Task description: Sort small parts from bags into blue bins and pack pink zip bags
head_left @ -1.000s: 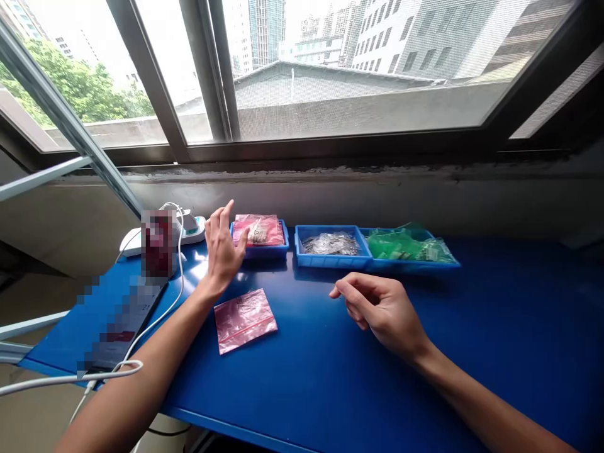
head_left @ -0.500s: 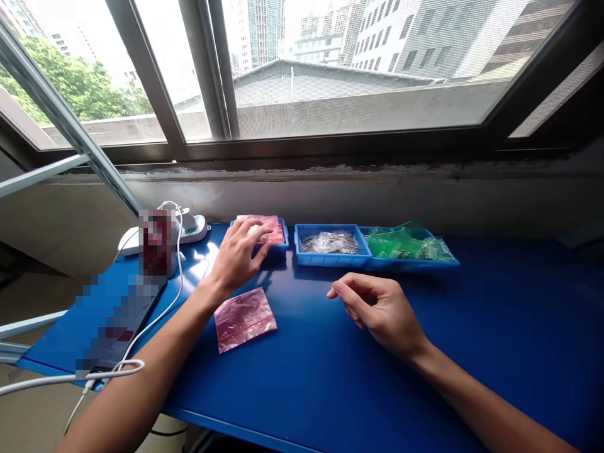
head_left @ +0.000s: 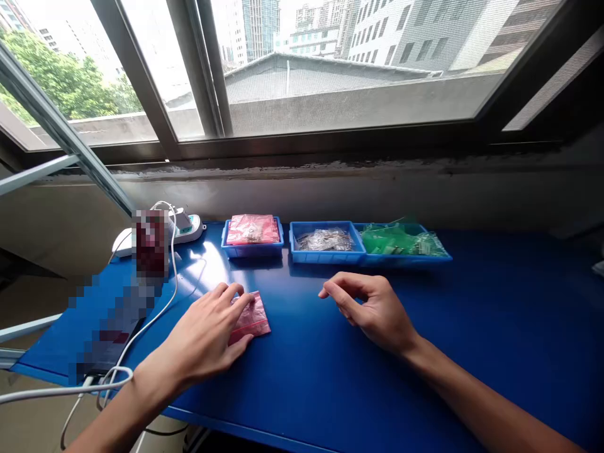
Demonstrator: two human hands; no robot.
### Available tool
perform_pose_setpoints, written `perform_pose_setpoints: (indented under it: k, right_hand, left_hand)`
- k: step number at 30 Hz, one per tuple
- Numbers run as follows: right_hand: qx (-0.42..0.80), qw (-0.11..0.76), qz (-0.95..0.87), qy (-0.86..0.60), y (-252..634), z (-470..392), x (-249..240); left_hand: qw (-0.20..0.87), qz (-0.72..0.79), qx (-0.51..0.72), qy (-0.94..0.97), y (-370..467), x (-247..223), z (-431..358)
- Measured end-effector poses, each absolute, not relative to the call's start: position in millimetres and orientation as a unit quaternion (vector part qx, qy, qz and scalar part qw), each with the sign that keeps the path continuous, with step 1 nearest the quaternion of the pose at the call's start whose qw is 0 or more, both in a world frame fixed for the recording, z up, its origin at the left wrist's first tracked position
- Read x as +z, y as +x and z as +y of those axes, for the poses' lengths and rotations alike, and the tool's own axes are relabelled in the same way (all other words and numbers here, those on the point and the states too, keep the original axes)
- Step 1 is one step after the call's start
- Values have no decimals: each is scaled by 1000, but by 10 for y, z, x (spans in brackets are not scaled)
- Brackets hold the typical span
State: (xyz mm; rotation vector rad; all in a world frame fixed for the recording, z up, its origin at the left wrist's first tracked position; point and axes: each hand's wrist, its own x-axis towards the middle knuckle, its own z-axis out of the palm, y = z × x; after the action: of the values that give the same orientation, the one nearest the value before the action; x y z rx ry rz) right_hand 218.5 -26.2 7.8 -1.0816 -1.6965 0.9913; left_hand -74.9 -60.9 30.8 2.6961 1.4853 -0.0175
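Note:
A pink zip bag (head_left: 258, 316) lies flat on the blue table (head_left: 302, 377), partly covered by my left hand (head_left: 212, 330), whose fingers are spread over it. My right hand (head_left: 370, 308) is curled above the table in front of the middle tray, thumb against the forefinger; nothing can be made out between them. Pink bags (head_left: 253, 229) are stacked in the left blue tray (head_left: 252, 251). Small metallic-looking pieces in clear wrapping (head_left: 325, 240) fill the middle tray (head_left: 328, 257). Green bags (head_left: 394, 240) with pieces inside lie in the right tray (head_left: 410, 258).
At the left are a white power strip (head_left: 191, 231), a white cable (head_left: 175, 270) and a blurred-out dark object (head_left: 113, 340). Behind the trays rises the wall (head_left: 302, 195) below the window. A metal frame bar (head_left: 101, 173) slants down at the left.
My left hand has moved from over the left tray down toward me onto the loose pink bag. My right hand keeps its curled pose. The whole view has shifted slightly.

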Motion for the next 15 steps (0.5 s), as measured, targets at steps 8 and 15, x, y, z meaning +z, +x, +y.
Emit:
perform_pose_setpoints:
  k: [8,15]
  right_hand:
    - [399,428,-679,-444,2205,-258,88]
    - [386,382,-717,-437,2219,-242,34]
  left_hand:
    - [22,441,44,896,-717,301,-731]
    - [122,454,197,860,-577,247,-531]
